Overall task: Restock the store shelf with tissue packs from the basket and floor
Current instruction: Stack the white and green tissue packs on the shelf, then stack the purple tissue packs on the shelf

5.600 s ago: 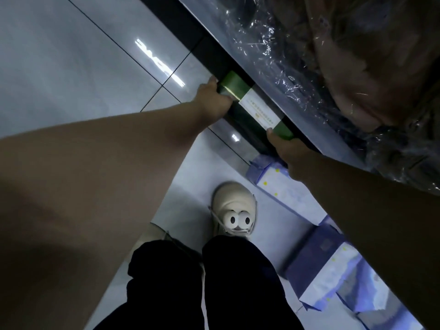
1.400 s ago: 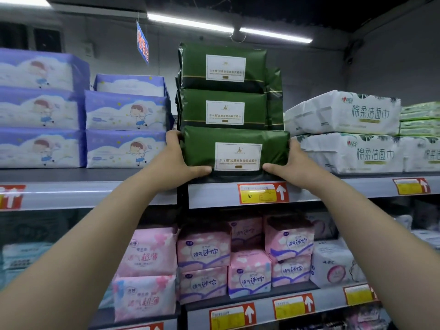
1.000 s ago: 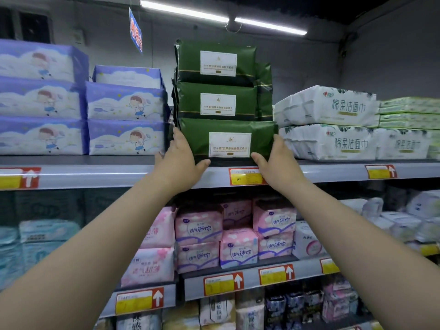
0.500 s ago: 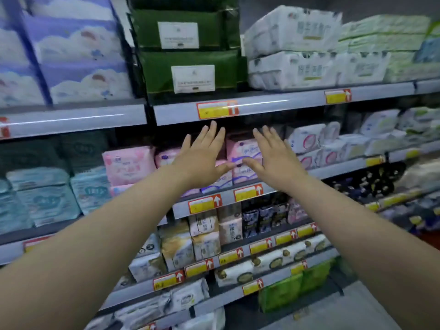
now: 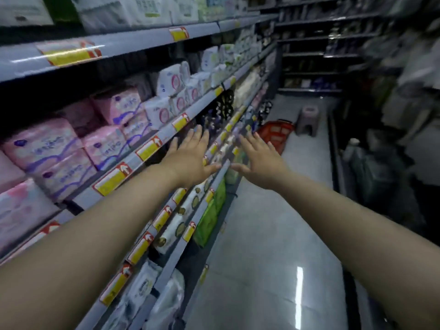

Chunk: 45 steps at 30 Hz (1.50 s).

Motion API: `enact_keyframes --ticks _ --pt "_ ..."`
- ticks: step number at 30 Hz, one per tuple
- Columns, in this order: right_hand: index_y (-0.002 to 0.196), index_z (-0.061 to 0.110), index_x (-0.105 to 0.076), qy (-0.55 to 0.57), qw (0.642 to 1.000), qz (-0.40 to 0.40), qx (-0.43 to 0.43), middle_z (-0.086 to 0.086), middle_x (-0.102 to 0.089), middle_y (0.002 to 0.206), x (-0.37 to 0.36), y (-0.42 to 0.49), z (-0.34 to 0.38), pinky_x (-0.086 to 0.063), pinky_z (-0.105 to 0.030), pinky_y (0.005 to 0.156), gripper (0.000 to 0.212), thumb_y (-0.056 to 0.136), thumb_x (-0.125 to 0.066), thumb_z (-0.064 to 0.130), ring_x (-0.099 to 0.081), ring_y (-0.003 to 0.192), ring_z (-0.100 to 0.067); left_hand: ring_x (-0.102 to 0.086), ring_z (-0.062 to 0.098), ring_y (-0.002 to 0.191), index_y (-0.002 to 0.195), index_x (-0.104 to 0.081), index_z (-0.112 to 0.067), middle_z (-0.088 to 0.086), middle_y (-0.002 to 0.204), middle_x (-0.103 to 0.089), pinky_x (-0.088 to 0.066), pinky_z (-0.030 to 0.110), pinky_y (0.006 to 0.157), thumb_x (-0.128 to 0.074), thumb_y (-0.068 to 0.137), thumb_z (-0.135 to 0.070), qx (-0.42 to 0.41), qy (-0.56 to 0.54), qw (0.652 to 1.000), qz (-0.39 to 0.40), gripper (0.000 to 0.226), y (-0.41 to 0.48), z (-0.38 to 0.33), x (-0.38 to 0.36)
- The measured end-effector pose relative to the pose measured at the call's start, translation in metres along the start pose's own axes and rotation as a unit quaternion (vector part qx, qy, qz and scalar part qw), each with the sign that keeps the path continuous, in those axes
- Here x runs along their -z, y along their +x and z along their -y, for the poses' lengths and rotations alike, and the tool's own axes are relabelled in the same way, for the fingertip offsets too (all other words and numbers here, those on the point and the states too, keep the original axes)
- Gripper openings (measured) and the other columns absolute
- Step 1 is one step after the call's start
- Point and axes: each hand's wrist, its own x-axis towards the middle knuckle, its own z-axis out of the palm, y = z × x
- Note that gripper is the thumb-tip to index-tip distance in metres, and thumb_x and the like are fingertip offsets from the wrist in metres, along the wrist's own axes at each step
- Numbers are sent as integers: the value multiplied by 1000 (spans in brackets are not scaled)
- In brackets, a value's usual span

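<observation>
Both arms reach out in front of me along the aisle. My left hand [image 5: 190, 158] is flat with straight fingers and holds nothing, in front of the lower shelf edges. My right hand [image 5: 260, 160] is likewise spread and empty, just to its right. A red basket [image 5: 275, 134] stands on the floor beyond my hands, at the foot of the store shelf [image 5: 147, 41]. The green tissue packs lie out of view. White tissue packs [image 5: 133, 10] show blurred on the top shelf.
Pink packs [image 5: 59, 158] and white packs [image 5: 171, 82] fill the middle shelf on the left. Green packs [image 5: 209, 217] sit on the bottom shelf. A small stool [image 5: 308, 121] stands behind the basket. Dark shelving closes the aisle's far end and right side. The tiled floor [image 5: 273, 234] runs ahead.
Both hands let go of the green pack on the top shelf and dropped, open. The view has swung down and right along the aisle, bringing the red basket into sight.
</observation>
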Motion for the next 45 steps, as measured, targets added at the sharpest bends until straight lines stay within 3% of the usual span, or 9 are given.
enact_keyframes --ticks 8,20,27,35,45 --pt "155 21 4 -27 969 5 -247 -6 5 164 -31 -195 -31 -1 -43 120 82 94 -30 64 7 150 -21 14 19 149 153 16 -19 1 159 25 5 47 118 -33 93 -66 -196 27 978 67 92 -45 -97 -59" --pt "155 20 5 40 857 26 -513 -8 4 164 -101 -473 -43 -1 -43 120 87 93 -33 66 7 150 -22 13 20 149 153 15 -15 4 160 21 2 48 119 -32 94 -63 -437 65 882 167 89 -160 -284 -172" --pt "156 18 2 115 791 71 -597 -9 1 163 -190 -595 -9 -5 -45 119 87 93 -36 64 3 151 -23 11 20 149 154 8 -13 6 162 15 2 47 118 -34 95 -62 -517 93 815 244 88 -253 -345 -279" --pt "156 18 1 185 716 87 -668 -8 3 164 -301 -673 40 -3 -43 120 84 94 -35 63 5 151 -22 9 21 149 154 7 -13 5 162 15 0 47 118 -38 95 -60 -573 134 751 300 88 -321 -362 -390" --pt "156 18 1 280 588 73 -756 -7 2 164 -482 -742 95 -2 -40 122 81 96 -35 60 6 150 -20 9 19 150 154 7 -13 5 162 16 -2 46 119 -37 95 -59 -617 193 672 362 87 -381 -371 -586"
